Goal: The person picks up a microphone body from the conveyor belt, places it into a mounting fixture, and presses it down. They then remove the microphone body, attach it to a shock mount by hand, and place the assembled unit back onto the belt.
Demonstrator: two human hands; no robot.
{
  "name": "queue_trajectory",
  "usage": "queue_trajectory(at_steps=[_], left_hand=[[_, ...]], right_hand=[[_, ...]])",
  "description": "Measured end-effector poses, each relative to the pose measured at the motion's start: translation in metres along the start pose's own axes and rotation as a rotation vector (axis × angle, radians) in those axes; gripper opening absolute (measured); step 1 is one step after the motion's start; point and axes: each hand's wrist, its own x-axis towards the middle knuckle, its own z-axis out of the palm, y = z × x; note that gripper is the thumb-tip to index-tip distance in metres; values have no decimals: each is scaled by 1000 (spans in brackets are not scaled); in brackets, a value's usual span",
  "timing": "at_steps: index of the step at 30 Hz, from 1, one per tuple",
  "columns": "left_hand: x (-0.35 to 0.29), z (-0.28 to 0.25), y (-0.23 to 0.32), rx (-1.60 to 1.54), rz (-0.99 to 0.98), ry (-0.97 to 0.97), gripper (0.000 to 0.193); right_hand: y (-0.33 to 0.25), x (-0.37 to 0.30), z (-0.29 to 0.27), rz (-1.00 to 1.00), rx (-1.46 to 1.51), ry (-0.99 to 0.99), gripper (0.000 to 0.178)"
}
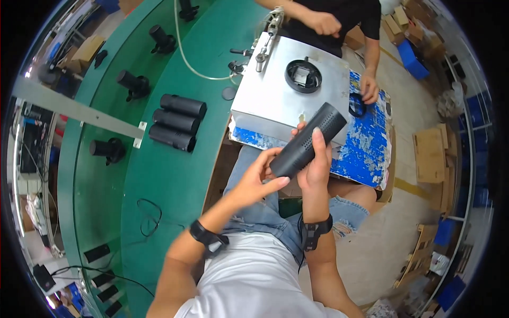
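A black perforated cylindrical housing [306, 143] is held tilted in front of me, its upper end pointing away to the right. My right hand [317, 161] wraps round its side, thumb along the surface. At its lower end, my left hand [265, 177] grips with thumb and fingers. Just beyond it stands a silver metal box [260, 100] with a black ring fixture [303, 76] on top and a small metal clamp mechanism [261, 57] at its left edge. Several similar black cylinders [176, 121] lie side by side on the green table [169, 180] to my left.
Across the box, a co-worker's hand [369, 87] touches a black ring [357, 105] on the worn blue board [366, 153]. Black fixtures [132, 85] line the green ledge at left. A pale hose [185, 63] and a thin black cable [151, 217] cross the table. Cardboard boxes [428, 156] stand at right.
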Motion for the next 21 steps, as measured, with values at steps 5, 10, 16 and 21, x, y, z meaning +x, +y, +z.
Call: queue_trajectory(at_steps=[5,10,16,21], left_hand=[[8,0,-13,-484,-204,-221,60],[34,-7,4,-705,-304,-374,60],[45,-33,-8,-307,-297,-143,44],[19,-47,-43,-385,-398,-59,39]], right_hand=[[-31,8,-40,5,347,-476,72],[-47,61,-31,-71,374,-774,64],[-94,159,13,-575,-240,-207,34],[-56,203,11,-470,-599,-168,19]])
